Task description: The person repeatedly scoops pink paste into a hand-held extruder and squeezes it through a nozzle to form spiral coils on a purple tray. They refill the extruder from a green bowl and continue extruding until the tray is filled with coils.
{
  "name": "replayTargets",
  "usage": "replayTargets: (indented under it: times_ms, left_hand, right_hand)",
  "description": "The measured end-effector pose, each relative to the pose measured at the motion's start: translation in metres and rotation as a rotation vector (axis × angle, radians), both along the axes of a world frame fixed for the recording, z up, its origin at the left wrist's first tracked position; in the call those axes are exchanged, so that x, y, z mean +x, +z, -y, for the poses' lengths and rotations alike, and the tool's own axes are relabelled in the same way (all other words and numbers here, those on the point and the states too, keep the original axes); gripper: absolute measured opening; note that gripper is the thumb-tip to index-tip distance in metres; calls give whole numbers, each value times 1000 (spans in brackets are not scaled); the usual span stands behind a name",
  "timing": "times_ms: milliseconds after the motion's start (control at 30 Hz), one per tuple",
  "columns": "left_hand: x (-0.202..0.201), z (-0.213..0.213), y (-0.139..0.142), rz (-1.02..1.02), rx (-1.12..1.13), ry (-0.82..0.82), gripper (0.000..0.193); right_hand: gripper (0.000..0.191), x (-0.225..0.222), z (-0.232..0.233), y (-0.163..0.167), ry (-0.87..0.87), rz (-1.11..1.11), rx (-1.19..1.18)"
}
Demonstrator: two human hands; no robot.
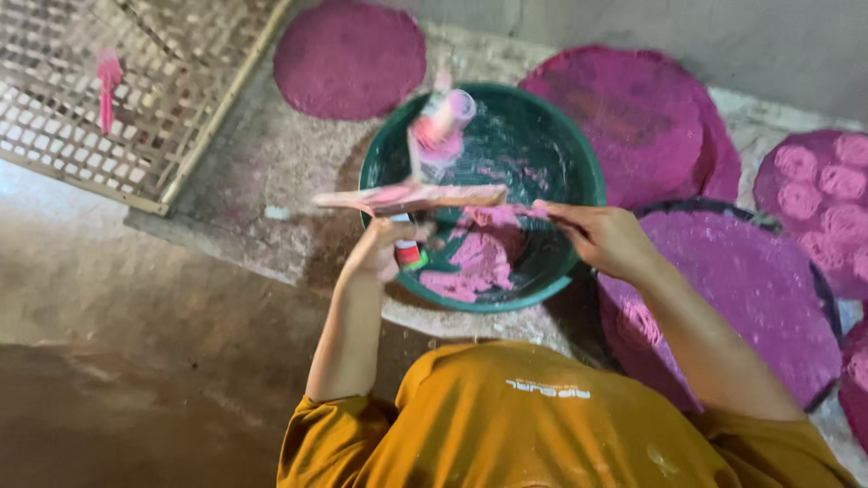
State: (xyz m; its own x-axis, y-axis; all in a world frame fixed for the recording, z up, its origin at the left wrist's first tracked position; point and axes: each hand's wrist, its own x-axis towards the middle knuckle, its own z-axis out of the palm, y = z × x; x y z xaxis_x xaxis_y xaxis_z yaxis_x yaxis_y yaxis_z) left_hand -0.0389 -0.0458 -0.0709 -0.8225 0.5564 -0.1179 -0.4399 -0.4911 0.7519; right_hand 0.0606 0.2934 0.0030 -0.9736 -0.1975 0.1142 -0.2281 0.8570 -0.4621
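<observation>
A green basin point(579, 163) stands on the ground in front of me with pink paste point(479, 260) in its near side. A flat wooden stick point(425, 196), smeared pink and blurred, lies across the basin. My right hand point(599, 237) pinches its pink-coated right end. My left hand point(382, 251) is closed around a small container with a red and green band point(409, 255) at the basin's near left rim, just under the stick. A pink-stained cup point(445, 119) sits blurred at the basin's far side.
Round flat pink discs lie around the basin: one at the far left point(348, 56), a stack at the far right point(633, 117), a large one on a dark tray point(750, 289) by my right arm. A woven bamboo tray point(136, 117) holding a pink tool point(108, 86) lies at the far left.
</observation>
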Motion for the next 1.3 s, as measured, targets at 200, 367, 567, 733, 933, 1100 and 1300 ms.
replayTargets:
  times_ms: [200, 367, 567, 733, 933, 1100, 1300]
  left_hand:
    - [28, -8, 4, 11, -122, 102, 29]
    - [94, -89, 11, 108, 138, -382, 28]
    - [148, -162, 62, -366, -124, -483, 36]
    - [167, -175, 120, -655, -827, -628, 33]
    - [208, -228, 124, 398, 300, -779, 40]
    - [213, -274, 103, -893, -378, -634, 42]
    - [201, -326, 69, -807, -269, -676, 56]
  right_hand:
    - [55, 10, 17, -5, 46, 45, 288]
    - [90, 28, 14, 16, 321, 72, -1529]
    - [66, 96, -44, 54, 331, 2, -1840]
    - [41, 173, -88, 66, 307, -477, -566]
    - [56, 216, -88, 62, 304, -534, -344]
    - [84, 262, -134, 52, 143, -16, -927]
    - [80, 316, -211, 10, 100, 718, -1171]
